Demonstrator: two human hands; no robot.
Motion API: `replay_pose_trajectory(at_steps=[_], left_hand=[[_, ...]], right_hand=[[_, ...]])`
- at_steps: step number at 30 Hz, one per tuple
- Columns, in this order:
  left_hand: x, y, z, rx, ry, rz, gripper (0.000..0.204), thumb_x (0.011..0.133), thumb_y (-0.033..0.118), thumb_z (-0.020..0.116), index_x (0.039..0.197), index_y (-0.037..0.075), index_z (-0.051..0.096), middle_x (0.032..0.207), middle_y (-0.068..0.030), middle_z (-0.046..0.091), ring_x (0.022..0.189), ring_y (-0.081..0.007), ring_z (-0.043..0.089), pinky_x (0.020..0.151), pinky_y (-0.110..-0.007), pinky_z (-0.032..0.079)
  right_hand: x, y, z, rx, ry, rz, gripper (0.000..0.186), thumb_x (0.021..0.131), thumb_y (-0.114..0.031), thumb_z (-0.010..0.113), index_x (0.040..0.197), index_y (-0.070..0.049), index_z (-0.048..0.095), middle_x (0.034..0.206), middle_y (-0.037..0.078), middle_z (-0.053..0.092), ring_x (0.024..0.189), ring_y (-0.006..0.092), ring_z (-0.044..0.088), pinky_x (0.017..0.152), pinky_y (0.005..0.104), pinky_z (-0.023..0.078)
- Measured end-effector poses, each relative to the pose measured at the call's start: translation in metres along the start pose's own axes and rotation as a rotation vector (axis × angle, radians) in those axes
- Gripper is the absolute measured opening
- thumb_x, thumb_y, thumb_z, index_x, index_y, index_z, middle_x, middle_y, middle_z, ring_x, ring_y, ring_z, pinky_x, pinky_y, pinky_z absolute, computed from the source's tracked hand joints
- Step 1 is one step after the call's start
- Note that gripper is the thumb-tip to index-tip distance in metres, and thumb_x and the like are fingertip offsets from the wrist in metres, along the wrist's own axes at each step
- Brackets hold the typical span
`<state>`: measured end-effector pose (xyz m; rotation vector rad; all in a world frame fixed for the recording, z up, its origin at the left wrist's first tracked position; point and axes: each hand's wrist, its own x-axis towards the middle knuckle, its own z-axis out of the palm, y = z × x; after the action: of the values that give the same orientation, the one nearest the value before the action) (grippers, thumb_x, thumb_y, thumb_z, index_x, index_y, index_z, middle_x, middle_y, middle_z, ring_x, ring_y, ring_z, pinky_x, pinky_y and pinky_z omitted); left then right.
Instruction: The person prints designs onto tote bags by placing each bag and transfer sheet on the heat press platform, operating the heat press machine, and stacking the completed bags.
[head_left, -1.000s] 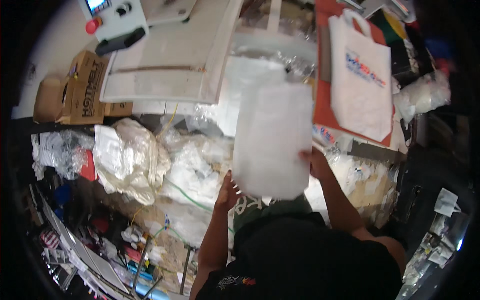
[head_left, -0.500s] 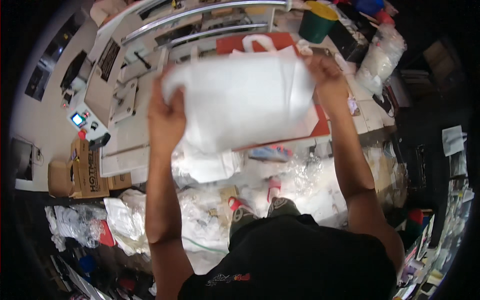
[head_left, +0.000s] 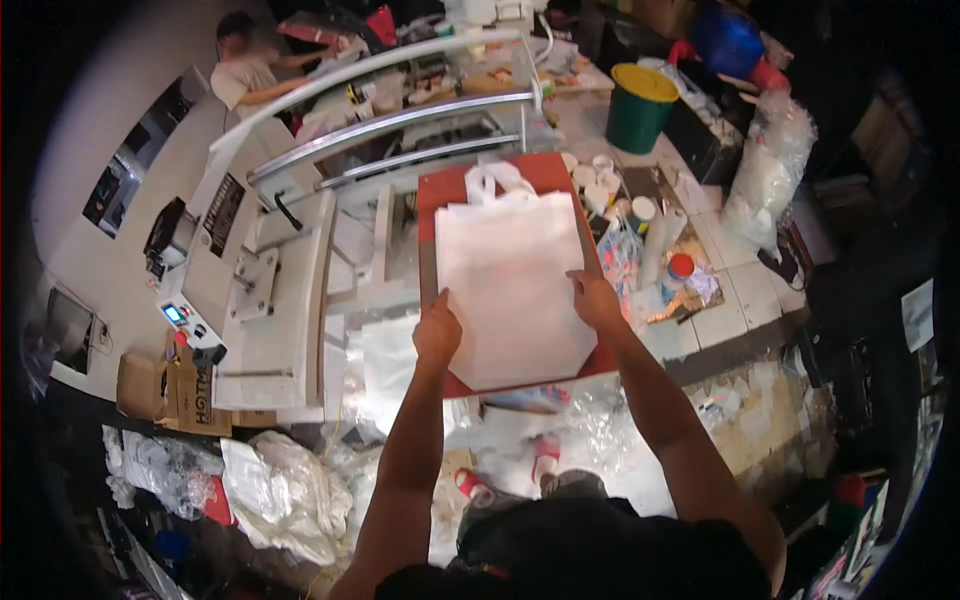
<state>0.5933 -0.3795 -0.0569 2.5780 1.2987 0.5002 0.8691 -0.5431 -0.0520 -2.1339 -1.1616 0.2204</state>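
A white fabric bag (head_left: 512,290) lies flat on a red board (head_left: 545,172) in front of me, its handle loops (head_left: 497,184) at the far end. Layered edges show near its far corners; I cannot tell how many bags lie there. My left hand (head_left: 438,332) is closed at the bag's left edge, fingers curled and thumb toward it. At the right edge, my right hand (head_left: 596,300) pinches the side between thumb and forefinger. Below and left of the board is a pile of white sheets or bags (head_left: 388,360).
Left stands a press-like machine with a small lit control panel (head_left: 178,315) and metal rails (head_left: 400,122). Right of the board are cups, jars and a red-lidded container (head_left: 680,268). A green bucket (head_left: 640,110) stands beyond. Another person (head_left: 243,75) works far left. Plastic wrap (head_left: 165,470) litters the floor.
The white bag, blurred and raised between my hands before, now lies flat on the red board. Both hands have come lower and closer together. The view has shifted, bringing the other person into sight.
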Motion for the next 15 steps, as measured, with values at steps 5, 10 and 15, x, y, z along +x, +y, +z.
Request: replay_pose_trajectory(at_steps=[5,10,15], left_hand=[[-0.022,0.012,-0.016,-0.033,-0.03,-0.242,0.049,0.091,0.015,0.05,0.14,0.018,0.049,0.119,-0.0204,0.06,0.09,-0.0415,0.066,0.074,-0.052,0.055],[-0.024,0.011,-0.01,-0.051,0.023,-0.224,0.048,0.088,0.014,0.053,0.135,0.017,0.054,0.122,-0.0205,0.058,0.085,-0.0405,0.067,0.071,-0.051,0.056],[-0.02,0.025,-0.022,0.084,-0.043,-0.239,0.048,0.086,0.014,0.055,0.134,0.015,0.055,0.124,-0.0186,0.057,0.109,-0.0388,0.06,0.084,-0.053,0.05]], right_hand=[[-0.008,-0.002,0.005,0.027,0.117,-0.206,0.023,0.09,-0.008,0.057,0.11,-0.006,0.069,0.096,0.019,0.069,0.091,0.0385,0.064,0.081,0.047,0.051],[-0.002,0.002,0.009,-0.02,0.181,-0.268,0.022,0.089,-0.008,0.058,0.109,-0.006,0.069,0.084,0.017,0.066,0.083,0.0373,0.062,0.076,0.0451,0.05],[0.0,-0.008,0.003,-0.099,0.173,-0.187,0.022,0.087,-0.012,0.062,0.107,-0.008,0.07,0.095,0.017,0.063,0.092,0.038,0.06,0.083,0.0485,0.047]])
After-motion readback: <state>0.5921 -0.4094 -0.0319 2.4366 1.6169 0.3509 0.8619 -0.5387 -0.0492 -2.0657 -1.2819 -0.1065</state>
